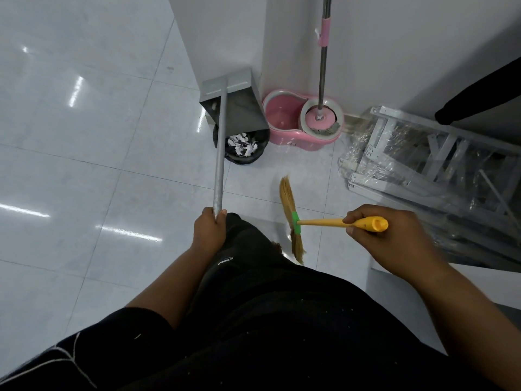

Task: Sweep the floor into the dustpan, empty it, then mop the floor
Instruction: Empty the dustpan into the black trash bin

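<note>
My left hand (210, 230) grips the lower end of a long grey metal handle whose grey dustpan (238, 105) is tipped mouth-down over a black bin (242, 149). White paper scraps lie inside the bin. My right hand (375, 235) holds the yellow handle of a straw broom (291, 218), its bristles hanging just above the tiled floor (84, 165) in front of my legs. A pink mop bucket (284, 122) stands against the wall beside the bin, with the mop (322, 80) standing upright in its spinner.
Grey metal frames wrapped in clear plastic (423, 170) lie on the floor at the right, close to the broom. A white pillar corner (225, 38) rises behind the dustpan. Glossy tiles stretch out to the left.
</note>
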A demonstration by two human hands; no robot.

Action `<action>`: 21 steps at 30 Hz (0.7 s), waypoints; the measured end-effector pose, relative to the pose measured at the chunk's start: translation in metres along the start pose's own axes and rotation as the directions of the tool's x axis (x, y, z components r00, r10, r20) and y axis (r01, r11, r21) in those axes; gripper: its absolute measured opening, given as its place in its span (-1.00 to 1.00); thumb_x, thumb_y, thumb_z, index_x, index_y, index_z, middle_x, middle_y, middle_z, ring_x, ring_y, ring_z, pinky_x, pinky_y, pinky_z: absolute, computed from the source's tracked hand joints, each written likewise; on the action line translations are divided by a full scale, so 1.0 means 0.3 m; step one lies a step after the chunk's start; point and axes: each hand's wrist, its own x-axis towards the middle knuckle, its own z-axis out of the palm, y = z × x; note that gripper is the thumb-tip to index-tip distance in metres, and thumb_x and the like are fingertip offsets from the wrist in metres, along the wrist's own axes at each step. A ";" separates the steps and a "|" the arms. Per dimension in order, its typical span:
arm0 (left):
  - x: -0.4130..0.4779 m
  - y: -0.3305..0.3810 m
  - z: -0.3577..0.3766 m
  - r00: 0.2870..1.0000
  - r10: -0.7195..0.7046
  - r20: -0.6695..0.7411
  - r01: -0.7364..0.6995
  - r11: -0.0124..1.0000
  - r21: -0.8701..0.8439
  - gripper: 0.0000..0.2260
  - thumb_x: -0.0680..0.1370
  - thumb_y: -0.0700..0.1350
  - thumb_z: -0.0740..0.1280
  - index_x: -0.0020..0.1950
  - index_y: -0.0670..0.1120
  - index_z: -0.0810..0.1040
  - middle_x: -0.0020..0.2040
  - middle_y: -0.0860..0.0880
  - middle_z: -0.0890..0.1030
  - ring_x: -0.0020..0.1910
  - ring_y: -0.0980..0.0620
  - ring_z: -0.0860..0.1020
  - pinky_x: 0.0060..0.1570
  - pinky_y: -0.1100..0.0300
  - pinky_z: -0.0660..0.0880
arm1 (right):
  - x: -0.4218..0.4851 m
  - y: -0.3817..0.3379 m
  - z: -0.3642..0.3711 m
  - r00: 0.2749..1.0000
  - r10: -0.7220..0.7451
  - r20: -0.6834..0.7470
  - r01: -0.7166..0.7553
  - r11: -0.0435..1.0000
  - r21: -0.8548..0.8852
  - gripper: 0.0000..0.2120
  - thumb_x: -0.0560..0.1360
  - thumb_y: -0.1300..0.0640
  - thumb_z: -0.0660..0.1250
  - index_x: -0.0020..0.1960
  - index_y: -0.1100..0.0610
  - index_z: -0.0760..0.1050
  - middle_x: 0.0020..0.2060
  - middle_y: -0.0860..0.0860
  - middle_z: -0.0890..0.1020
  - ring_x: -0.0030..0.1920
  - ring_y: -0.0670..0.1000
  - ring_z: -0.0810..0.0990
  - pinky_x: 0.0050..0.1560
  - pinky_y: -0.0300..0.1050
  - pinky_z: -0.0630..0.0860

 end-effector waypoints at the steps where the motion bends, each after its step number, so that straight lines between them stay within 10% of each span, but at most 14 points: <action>1: -0.014 0.003 -0.004 1.000 -0.004 0.004 0.004 1.000 -0.015 -0.76 0.62 0.07 0.21 0.03 -0.11 0.45 -0.17 -0.07 0.57 -0.20 -0.05 0.59 -0.24 0.12 0.53 | 0.000 -0.002 0.000 1.000 -0.001 0.003 0.001 1.000 -0.001 -0.92 0.45 0.12 0.46 -0.09 -0.04 0.65 -0.20 -0.13 0.69 -0.28 -0.15 0.58 -0.26 -0.32 0.42; 21: -0.034 0.183 -0.074 0.997 -0.060 0.040 0.068 0.968 -0.241 -0.69 0.60 0.03 0.28 0.26 -0.12 0.42 -0.13 -0.11 0.58 -0.28 0.00 0.55 -0.17 0.01 0.62 | 0.021 0.016 0.007 1.000 -0.027 0.015 0.026 0.998 0.060 -0.88 0.45 0.14 0.45 -0.13 -0.09 0.64 -0.31 -0.18 0.65 -0.26 -0.15 0.58 -0.31 -0.37 0.40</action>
